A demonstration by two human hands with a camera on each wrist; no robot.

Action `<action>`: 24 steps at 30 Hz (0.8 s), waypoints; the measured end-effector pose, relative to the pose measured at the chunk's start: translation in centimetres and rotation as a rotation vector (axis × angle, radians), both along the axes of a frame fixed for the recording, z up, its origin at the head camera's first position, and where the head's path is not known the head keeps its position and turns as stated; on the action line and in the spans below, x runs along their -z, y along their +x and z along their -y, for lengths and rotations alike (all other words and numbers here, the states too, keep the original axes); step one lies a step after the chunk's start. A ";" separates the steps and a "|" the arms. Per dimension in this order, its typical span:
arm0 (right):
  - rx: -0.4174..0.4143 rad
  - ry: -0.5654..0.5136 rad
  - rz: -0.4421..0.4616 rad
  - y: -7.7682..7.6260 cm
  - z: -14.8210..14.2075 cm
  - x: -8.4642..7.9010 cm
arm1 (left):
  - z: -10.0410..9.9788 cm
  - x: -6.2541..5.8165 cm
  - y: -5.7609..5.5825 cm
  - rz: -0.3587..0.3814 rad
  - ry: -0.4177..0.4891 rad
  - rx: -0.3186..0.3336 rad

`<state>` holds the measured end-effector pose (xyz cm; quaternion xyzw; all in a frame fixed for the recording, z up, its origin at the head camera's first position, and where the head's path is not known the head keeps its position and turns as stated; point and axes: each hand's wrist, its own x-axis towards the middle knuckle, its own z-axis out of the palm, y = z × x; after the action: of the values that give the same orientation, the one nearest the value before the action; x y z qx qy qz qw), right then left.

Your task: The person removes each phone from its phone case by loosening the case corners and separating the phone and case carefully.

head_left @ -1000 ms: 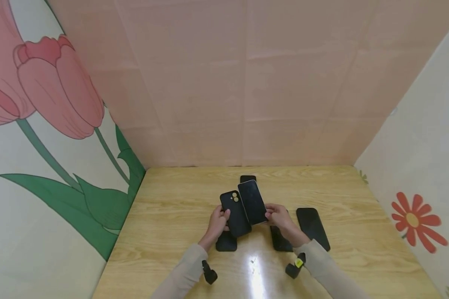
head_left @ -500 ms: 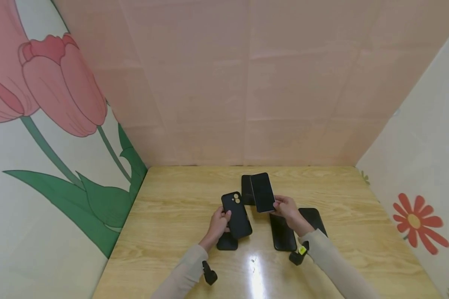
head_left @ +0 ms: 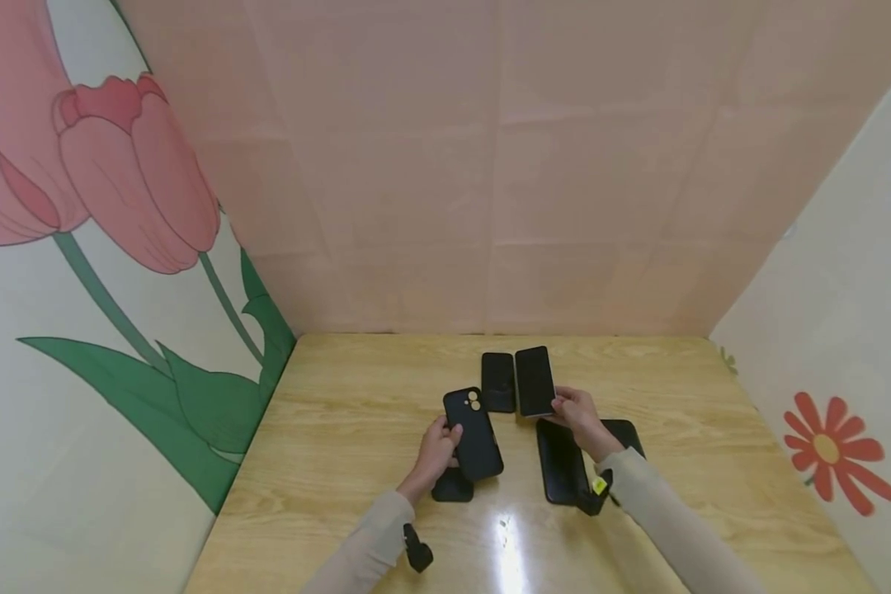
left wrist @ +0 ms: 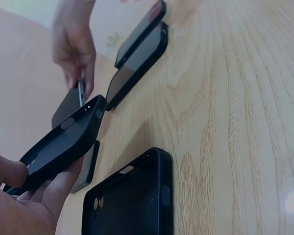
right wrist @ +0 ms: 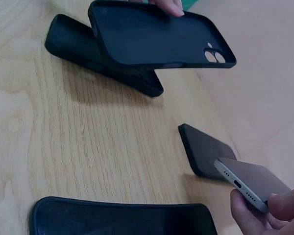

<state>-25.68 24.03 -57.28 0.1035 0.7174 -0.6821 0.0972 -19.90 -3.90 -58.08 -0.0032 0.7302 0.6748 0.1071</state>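
My left hand (head_left: pixel 434 454) pinches an empty black phone case (head_left: pixel 477 441) by its left side, tilted above the table. The case's two round camera holes sit at its far end, and its hollow inside shows in the right wrist view. With thumb and fingers, my right hand (head_left: pixel 581 419) grips a dark-screened smartphone (head_left: pixel 535 381) by its near right corner. The smartphone's silver edge and charging port appear in the right wrist view. Partly hidden beneath the held case, a second empty black case (left wrist: pixel 132 205) lies on the table.
A black phone-shaped piece (head_left: pixel 498 384) lies at the back, left of the held smartphone. Two more dark ones, one nearer (head_left: pixel 563 472) and one farther right (head_left: pixel 627 432), lie under my right forearm. Walls edge the wooden table (head_left: pixel 371 371) at back and sides.
My right hand has carried the smartphone away from the case, to the right and toward the back of the table. The left hand keeps the case in nearly the same spot.
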 end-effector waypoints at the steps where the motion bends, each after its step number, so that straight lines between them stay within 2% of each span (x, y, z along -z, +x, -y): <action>1: 0.006 -0.005 0.003 -0.1 0.0 0.2 | 0.0 0.0 0.0 -0.001 -0.004 0.000; 7: 0.023 -0.030 0.019 -0.4 -0.2 0.8 | 0.1 0.1 0.0 0.011 -0.010 -0.005; 24: 0.054 0.015 0.025 -1.0 -0.5 1.7 | 0.4 -0.1 0.1 0.022 -0.031 0.015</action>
<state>-26.64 24.52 -58.98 0.1320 0.7182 -0.6776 0.0867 -19.78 -4.30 -57.98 -0.0069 0.7393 0.6626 0.1200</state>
